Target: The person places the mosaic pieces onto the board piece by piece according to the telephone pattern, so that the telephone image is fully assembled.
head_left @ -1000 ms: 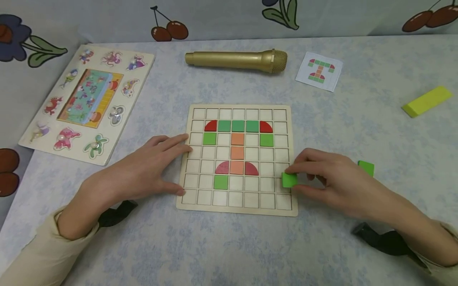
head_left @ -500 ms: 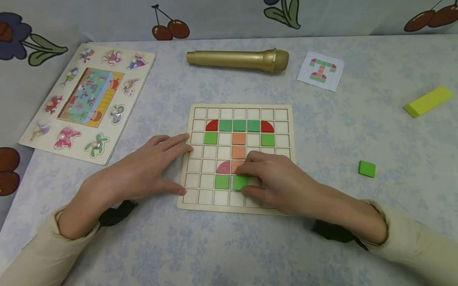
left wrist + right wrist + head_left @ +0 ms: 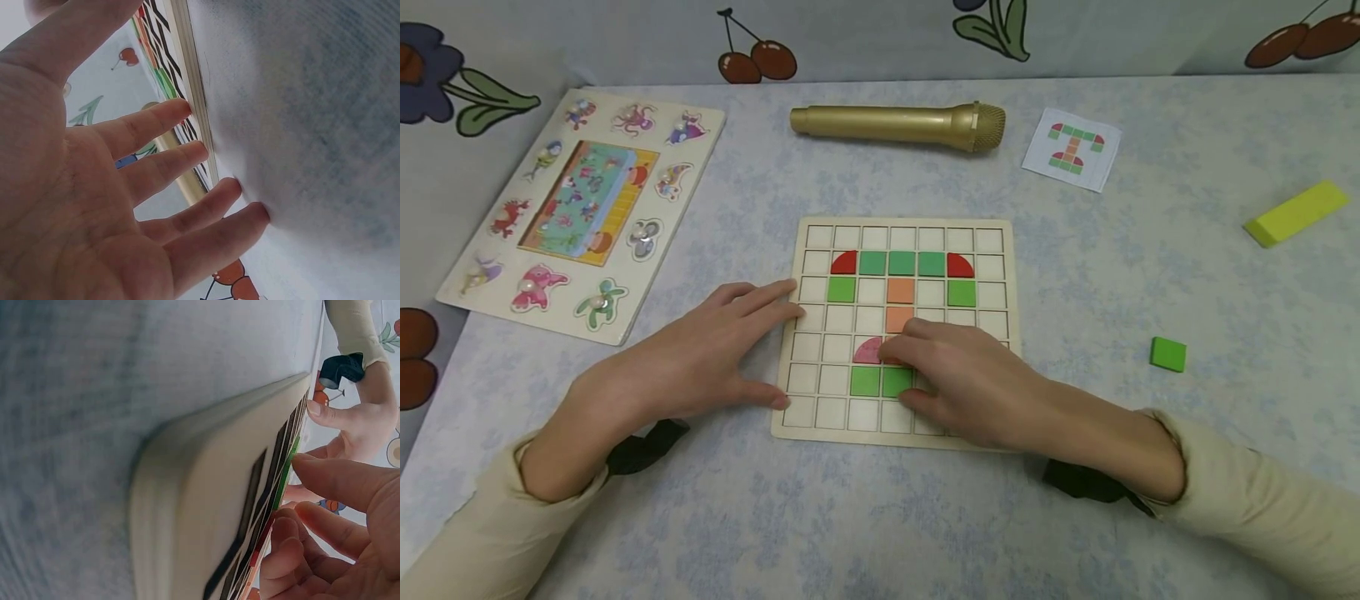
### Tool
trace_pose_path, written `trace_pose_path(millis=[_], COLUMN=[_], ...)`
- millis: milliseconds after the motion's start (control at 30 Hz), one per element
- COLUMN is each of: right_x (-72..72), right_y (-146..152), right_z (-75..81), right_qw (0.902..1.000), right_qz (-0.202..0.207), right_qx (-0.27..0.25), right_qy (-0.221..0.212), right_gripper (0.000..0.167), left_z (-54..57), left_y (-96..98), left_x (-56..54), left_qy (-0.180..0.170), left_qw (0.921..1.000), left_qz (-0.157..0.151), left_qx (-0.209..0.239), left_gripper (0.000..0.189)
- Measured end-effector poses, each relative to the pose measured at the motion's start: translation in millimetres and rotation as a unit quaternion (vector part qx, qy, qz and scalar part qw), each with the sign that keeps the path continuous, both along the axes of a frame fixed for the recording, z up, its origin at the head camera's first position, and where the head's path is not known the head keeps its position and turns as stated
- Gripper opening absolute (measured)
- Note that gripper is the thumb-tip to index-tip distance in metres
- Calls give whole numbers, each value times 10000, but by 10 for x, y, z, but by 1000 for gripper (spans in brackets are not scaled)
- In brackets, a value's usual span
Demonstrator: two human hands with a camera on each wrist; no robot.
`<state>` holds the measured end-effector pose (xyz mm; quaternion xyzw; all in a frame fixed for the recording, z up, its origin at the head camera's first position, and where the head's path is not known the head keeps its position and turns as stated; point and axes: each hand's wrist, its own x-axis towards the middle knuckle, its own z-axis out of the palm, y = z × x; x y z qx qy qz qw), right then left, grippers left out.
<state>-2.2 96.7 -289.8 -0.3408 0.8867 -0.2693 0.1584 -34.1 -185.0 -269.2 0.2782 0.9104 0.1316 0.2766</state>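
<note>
A pale wooden grid board [image 3: 895, 442] lies on the table, with red, green and orange tiles set in its cells. My left hand [image 3: 700, 358] rests at its left edge, fingers spread and thumb touching the rim; in the left wrist view its fingertips [image 3: 181, 107] meet the board's side. My right hand [image 3: 977, 379] reaches over the lower middle. Its thumb and index finger pinch a green square tile [image 3: 896, 382], which lies in a cell beside another green tile [image 3: 865, 382]. A pink quarter-round tile [image 3: 868, 351] shows left of the index finger. The right hand covers the cells under it.
A loose green tile [image 3: 1168, 355] lies right of the board. Behind are a gold microphone [image 3: 895, 127], a pattern card [image 3: 1072, 150] and a yellow block [image 3: 1296, 214]. A peg puzzle board [image 3: 673, 242] lies at the left.
My right hand has carried the green tile leftward from the board's right edge into the bottom tile row, then shifted slightly left with it settling in its cell. My left hand has stayed put.
</note>
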Motion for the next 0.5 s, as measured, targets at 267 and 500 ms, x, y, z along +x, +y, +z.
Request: trace_pose_path(millis=[267, 500], right_x=[-6, 3], right_y=[1, 34], right_z=[-17, -8], right_qw=[10000, 9999], right_qz=[61, 124], right_qx=[45, 0], right_qy=[49, 91], right_gripper=[36, 32], left_z=[1, 1], left_y=[-3, -10], left_x=[-2, -7], left_qy=[-6, -18], left_qw=[10000, 10000], left_qz=[-5, -21], left_qx=[-13, 15], left_gripper=[92, 91])
